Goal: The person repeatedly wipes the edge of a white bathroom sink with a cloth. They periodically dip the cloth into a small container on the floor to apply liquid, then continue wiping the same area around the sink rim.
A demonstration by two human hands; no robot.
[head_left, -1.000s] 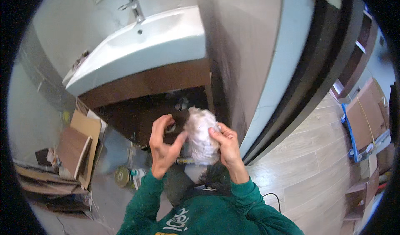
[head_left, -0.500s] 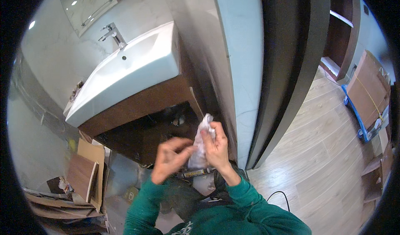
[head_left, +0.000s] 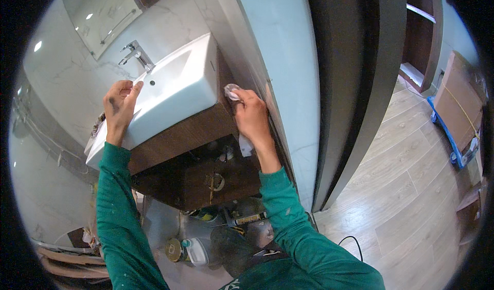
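Observation:
My left hand (head_left: 120, 107) is over the front rim of the white washbasin (head_left: 172, 97), fingers loosely bent, thumb apart, nothing seen in it. A dark smudge marks its back. My right hand (head_left: 253, 116) grips a crumpled white rag (head_left: 233, 91); its bunched top shows past the fingers and a loose end hangs below the hand. The rag is at the right side of the brown vanity cabinet (head_left: 175, 138), just beside the basin's corner. Whether it touches the cabinet I cannot tell. A chrome faucet (head_left: 138, 56) stands on the basin.
Beneath the open-bottomed cabinet are a sealant tube (head_left: 250, 218), a white bottle with a teal cap (head_left: 195, 251) and a round tub (head_left: 175, 250). A marble-look wall (head_left: 288, 84) and dark door frame (head_left: 355, 84) rise at right. Boards (head_left: 72, 267) lie at lower left.
My hands have moved apart and upward. The left went to the basin's front rim; the right carried the rag up beside the cabinet. The view has shifted slightly.

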